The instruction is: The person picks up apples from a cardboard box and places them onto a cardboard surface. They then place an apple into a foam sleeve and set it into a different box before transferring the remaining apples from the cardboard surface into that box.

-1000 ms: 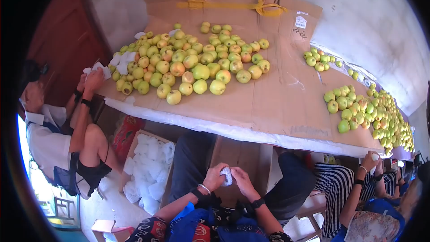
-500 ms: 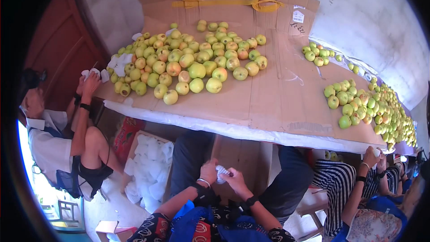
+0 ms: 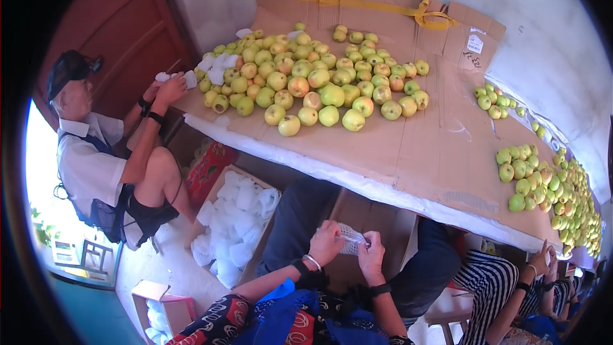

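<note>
A white foam net [image 3: 349,237] is stretched between my two hands, low in the middle above a cardboard box [image 3: 370,220]. My left hand [image 3: 326,243] pinches its left end, and my right hand [image 3: 371,255] grips the right end. Whether anything is inside the net is hard to tell. On the cardboard-covered table [image 3: 440,153] in front of me lies a large pile of yellow-green apples [image 3: 332,95], with some white nets [image 3: 218,66] at its left side.
A box of white nets [image 3: 239,211] stands at my left, a smaller box [image 3: 167,303] below it. One person [image 3: 96,147] sits at the left, and a co-worker's hands [image 3: 540,261] show at the right. More apples [image 3: 527,176] lie on the right.
My view has turned left, so the table appears farther right. My hands have moved apart, and the net, bunched before, is now drawn out between them.
</note>
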### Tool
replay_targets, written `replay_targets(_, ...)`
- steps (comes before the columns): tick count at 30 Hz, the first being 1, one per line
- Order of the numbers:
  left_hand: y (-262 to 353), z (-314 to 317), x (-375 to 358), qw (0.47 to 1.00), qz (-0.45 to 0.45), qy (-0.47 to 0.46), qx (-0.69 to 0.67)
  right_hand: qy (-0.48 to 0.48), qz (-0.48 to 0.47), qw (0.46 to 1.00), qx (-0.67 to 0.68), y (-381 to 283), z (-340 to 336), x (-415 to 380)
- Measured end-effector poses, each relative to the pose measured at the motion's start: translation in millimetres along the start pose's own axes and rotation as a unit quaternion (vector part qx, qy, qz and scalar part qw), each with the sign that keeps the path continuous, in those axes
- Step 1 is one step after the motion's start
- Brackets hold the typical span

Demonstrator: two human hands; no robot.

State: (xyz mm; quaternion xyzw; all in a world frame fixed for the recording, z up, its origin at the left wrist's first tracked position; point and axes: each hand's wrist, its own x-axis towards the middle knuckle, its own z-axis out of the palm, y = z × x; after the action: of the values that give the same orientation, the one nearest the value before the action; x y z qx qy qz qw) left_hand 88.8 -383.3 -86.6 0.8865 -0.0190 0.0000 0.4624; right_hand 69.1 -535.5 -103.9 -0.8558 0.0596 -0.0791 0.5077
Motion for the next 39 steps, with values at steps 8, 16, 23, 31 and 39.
replay_targets(8,9.2,-11.1,6.0,0.984,0.135,0.088,0.076,-0.059,0.068,0.991,0.100,-13.5,17.0,-8.4)
replay_targets(16,26.3,-14.8,-7.3,0.976,0.206,0.062,0.023,0.095,-0.025,0.995,0.008,-25.5,-14.6,18.8)
replay_targets(23,40.3,-22.2,-3.4,0.973,0.036,-0.024,-0.227,0.074,-0.129,0.988,0.041,-54.4,-19.0,12.4)
replay_targets(31,40.7,-68.7,13.9,0.799,-0.090,-0.283,-0.523,0.071,-0.239,0.966,-0.074,-71.5,-31.5,11.0)
replay_targets(39,46.2,-89.7,32.4,0.767,-0.086,-0.347,-0.533,0.011,-0.367,0.929,-0.038,-98.0,-15.8,22.1)
